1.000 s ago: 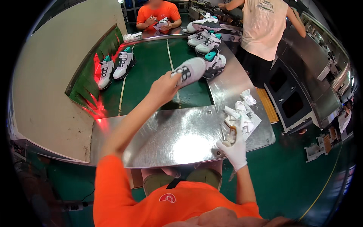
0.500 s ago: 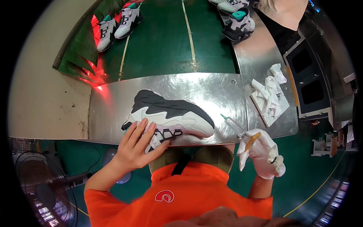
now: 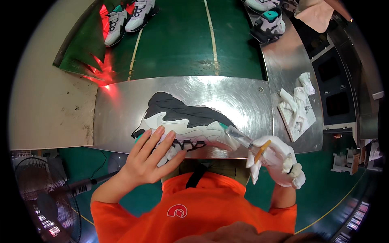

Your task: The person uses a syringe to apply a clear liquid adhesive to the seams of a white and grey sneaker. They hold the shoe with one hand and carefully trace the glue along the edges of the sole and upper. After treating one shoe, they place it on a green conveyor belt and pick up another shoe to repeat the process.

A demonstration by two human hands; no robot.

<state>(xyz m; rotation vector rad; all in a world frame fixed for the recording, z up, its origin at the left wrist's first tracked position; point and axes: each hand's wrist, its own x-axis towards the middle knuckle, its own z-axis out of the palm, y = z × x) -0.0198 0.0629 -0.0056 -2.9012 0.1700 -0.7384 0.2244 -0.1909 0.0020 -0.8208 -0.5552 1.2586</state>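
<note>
A grey, white and black sneaker (image 3: 182, 121) lies on its side on the shiny metal work plate (image 3: 121, 109), sole toward the far side. My bare left hand (image 3: 152, 156) grips its upper at the near edge, fingers spread over it. My right hand (image 3: 277, 162), in a white glove, holds a clear syringe-like applicator (image 3: 239, 137) and a thin yellow stick (image 3: 262, 150). The applicator's tip points at the sneaker's toe end, close to it.
A pile of white rags (image 3: 298, 105) lies on the plate's right wing. More sneakers sit on the green conveyor belt (image 3: 178, 40) at far left (image 3: 127, 18) and far right (image 3: 269, 22). A fan (image 3: 44, 198) stands low on the left. A red light glows at the plate's left corner.
My left hand brought the sneaker from the belt down onto the plate, then shifted to the upper's near edge. My right hand left the rags, picked up the applicator and brought it to the toe.
</note>
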